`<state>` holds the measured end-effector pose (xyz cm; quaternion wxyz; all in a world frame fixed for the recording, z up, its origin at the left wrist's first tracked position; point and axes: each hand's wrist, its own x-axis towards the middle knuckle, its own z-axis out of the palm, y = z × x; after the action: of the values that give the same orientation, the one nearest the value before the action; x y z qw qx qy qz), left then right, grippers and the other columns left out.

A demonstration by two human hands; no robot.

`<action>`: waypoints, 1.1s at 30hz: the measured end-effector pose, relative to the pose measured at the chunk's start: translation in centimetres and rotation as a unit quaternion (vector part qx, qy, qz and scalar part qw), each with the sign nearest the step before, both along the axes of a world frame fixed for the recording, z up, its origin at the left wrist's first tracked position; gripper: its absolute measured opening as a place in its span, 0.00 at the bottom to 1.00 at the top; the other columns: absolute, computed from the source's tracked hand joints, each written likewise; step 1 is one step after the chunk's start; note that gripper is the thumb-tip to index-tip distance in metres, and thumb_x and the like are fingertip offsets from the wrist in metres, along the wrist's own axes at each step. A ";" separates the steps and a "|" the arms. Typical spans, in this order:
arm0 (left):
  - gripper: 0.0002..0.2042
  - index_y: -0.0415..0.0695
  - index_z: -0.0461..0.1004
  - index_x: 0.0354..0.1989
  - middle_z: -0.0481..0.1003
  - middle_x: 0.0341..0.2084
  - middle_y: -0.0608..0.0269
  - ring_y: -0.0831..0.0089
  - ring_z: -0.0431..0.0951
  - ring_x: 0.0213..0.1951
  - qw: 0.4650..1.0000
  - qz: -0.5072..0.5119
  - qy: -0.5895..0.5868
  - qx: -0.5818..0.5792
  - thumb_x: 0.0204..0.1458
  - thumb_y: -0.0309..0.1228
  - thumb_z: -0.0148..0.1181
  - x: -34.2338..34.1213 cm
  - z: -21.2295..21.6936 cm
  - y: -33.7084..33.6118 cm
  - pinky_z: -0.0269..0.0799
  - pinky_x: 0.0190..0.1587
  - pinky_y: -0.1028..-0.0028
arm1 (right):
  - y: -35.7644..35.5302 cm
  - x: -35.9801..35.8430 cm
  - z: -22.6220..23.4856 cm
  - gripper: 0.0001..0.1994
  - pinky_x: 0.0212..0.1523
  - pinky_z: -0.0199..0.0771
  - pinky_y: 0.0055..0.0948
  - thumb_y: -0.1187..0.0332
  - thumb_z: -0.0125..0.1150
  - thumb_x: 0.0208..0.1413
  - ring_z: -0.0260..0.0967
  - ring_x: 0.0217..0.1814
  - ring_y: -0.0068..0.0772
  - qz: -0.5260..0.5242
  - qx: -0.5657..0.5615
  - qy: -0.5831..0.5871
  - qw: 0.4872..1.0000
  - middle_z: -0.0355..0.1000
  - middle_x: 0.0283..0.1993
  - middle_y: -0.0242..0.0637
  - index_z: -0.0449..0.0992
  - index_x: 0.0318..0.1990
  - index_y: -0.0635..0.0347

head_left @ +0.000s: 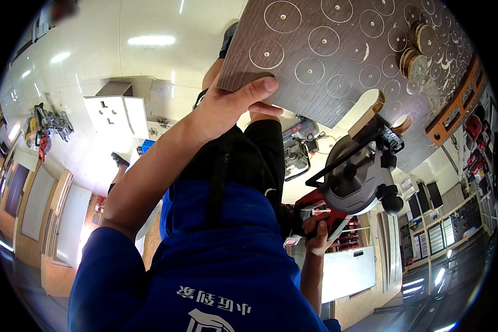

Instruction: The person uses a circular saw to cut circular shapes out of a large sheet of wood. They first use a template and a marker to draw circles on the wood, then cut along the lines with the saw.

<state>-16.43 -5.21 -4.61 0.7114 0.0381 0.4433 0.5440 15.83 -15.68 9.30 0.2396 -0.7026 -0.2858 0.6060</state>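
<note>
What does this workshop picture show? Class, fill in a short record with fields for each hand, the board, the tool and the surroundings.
Left hand: left hand grips the corner of the dark wooden board, thumb on top
Right hand: right hand grips the handle of the red and grey circular saw
Board: scored with many circles, each with a centre hole; a few cut wooden discs lie on it, with sawdust
Saw: at the board's edge
Clothing: blue shirt, dark shorts
Surroundings: power tools on the pale floor
</note>
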 end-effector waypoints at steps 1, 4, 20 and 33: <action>0.24 0.35 0.62 0.59 0.72 0.49 0.50 0.61 0.78 0.48 1.000 0.000 0.002 -0.001 0.58 0.32 0.61 0.0 -0.1 -0.1 0.84 0.41 0.64 | 0.1 -0.1 0.0 0.13 0.18 0.63 0.25 0.63 0.61 0.55 0.59 0.15 0.23 -0.001 0.000 0.003 1.000 0.62 0.16 0.32 0.68 0.31 0.65; 0.24 0.35 0.62 0.59 0.72 0.50 0.50 0.60 0.78 0.48 1.000 -0.005 0.001 -0.002 0.58 0.32 0.61 -0.1 -0.1 -0.1 0.84 0.41 0.64 | 0.0 -0.1 0.0 0.14 0.18 0.62 0.25 0.62 0.62 0.55 0.59 0.15 0.23 -0.001 0.003 0.004 1.000 0.62 0.17 0.32 0.68 0.31 0.65; 0.25 0.37 0.61 0.60 0.72 0.50 0.50 0.60 0.78 0.48 1.000 -0.006 -0.002 0.001 0.59 0.34 0.61 -0.1 -0.2 -0.4 0.84 0.42 0.63 | 0.4 -0.4 0.0 0.14 0.17 0.62 0.24 0.62 0.62 0.55 0.60 0.15 0.23 0.004 0.002 -0.008 1.000 0.62 0.16 0.32 0.68 0.29 0.65; 0.26 0.36 0.59 0.61 0.71 0.50 0.49 0.59 0.78 0.49 1.000 -0.017 0.016 0.007 0.59 0.34 0.60 -0.3 -0.2 -0.3 0.84 0.42 0.63 | 0.3 0.0 -0.1 0.13 0.18 0.62 0.24 0.63 0.61 0.54 0.59 0.15 0.23 0.002 0.001 0.004 1.000 0.62 0.15 0.32 0.68 0.30 0.64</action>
<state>-16.73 -5.54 -4.79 0.7132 0.0594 0.4498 0.5343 15.86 -15.40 9.15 0.2402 -0.6997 -0.2868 0.6087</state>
